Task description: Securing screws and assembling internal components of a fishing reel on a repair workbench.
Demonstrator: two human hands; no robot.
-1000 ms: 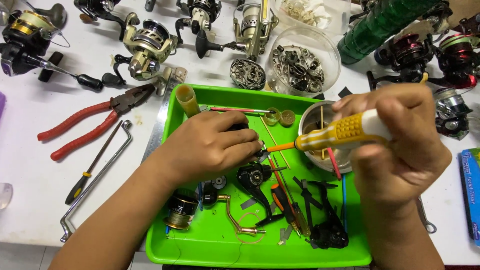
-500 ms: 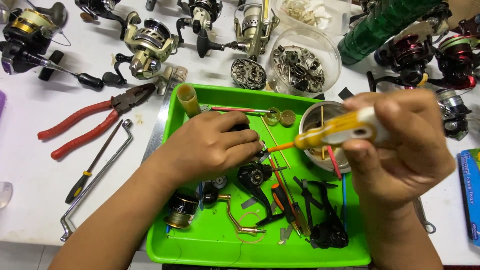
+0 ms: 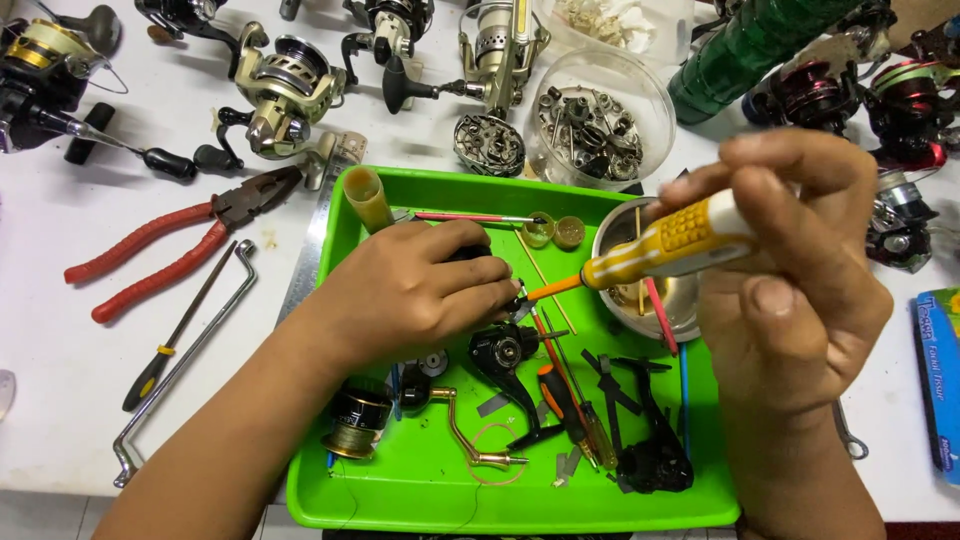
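Under both my hands sits a bright green rectangular plastic tray (image 3: 420, 495), strewn with black reel parts, and my left hand (image 3: 415, 290) is cupped down over a small dark reel part (image 3: 470, 252) at the tray's middle, fingers closed around it. My right hand (image 3: 790, 280) is clamped on a yellow-handled screwdriver with an orange shaft (image 3: 660, 245), its tip meeting the part just beside my left fingertips, the two hands apart. Behind my right hand stands a round steel bowl (image 3: 680, 305); left of my left hand lie red-handled pliers (image 3: 165, 255) on the white table (image 3: 60, 360).
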